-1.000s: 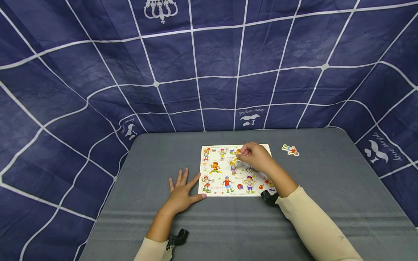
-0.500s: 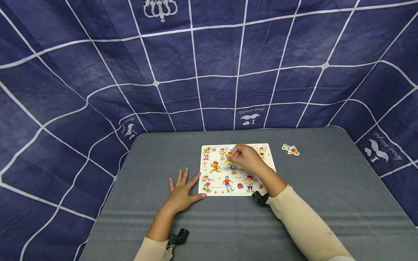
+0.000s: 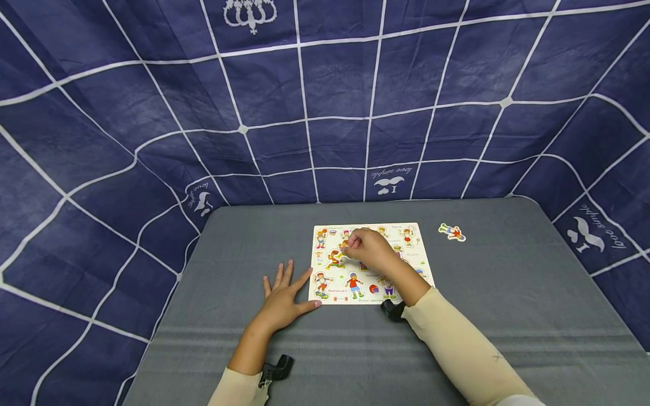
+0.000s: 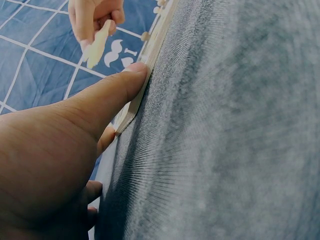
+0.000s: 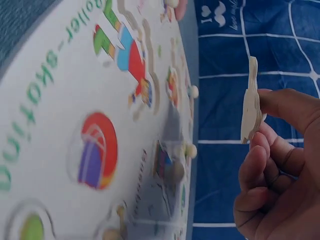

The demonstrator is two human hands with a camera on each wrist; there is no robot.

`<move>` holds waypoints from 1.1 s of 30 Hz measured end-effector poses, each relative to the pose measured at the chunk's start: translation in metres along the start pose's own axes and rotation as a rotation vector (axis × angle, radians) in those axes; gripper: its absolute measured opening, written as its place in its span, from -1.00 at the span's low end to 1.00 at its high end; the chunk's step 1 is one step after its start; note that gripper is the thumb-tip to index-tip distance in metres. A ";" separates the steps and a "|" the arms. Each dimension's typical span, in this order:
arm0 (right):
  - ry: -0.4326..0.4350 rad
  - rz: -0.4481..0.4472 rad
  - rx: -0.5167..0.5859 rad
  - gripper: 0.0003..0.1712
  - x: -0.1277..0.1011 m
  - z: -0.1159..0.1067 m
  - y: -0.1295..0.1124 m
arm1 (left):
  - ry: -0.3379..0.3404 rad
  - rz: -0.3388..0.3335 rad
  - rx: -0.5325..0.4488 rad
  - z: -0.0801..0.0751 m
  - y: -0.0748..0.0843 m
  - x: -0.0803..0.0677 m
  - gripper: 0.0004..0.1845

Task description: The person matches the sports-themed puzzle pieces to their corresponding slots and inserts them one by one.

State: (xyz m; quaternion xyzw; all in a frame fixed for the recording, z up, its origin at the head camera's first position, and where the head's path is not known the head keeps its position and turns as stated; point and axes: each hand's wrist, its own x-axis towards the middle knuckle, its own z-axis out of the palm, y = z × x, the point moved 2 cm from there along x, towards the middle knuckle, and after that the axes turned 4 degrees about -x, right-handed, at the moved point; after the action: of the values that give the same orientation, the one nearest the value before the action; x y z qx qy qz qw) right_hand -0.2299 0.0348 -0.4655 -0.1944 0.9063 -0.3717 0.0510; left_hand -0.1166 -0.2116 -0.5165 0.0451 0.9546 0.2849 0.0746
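My right hand [image 3: 370,249] pinches a wooden puzzle piece [image 5: 251,105] between thumb and fingers, above the left-middle part of a white puzzle board [image 3: 335,269]. In the right wrist view the piece stands edge-on, its pale bare wood facing the camera and apart from the board. My left hand [image 3: 279,306] lies spread on the table, thumb and index fingertip at the board's left edge. Small wooden knobs [image 5: 190,151] stick up from pieces seated in the board. A roller-skater shape [image 5: 130,55] shows as a recess without a knob.
A loose figure piece [image 3: 452,232] in red and blue lies on the grey table [image 3: 487,270], right of the board. A dark blue curtain [image 3: 335,146] with white lines hangs behind the table and at both sides.
My right hand has moved left and slightly down over the board with the puzzle piece, uncovering pictures on the right side. The left hand has stayed in place.
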 end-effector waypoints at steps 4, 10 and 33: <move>0.001 -0.002 -0.028 -0.77 0.004 0.009 -0.002 | -0.001 0.001 0.004 0.000 0.000 0.000 -0.08; -0.015 0.011 -0.091 -0.72 0.010 0.023 -0.005 | 0.003 0.002 0.000 -0.002 0.001 -0.001 -0.08; -0.089 0.064 -0.236 -0.71 0.020 0.047 -0.009 | 0.000 0.002 -0.005 -0.001 0.000 0.000 -0.08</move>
State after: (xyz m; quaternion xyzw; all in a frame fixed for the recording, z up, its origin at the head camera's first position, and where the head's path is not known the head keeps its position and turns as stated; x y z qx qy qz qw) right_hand -0.2347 -0.0092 -0.4922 -0.1863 0.9464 -0.2516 0.0798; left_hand -0.1163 -0.2122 -0.5160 0.0457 0.9539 0.2871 0.0743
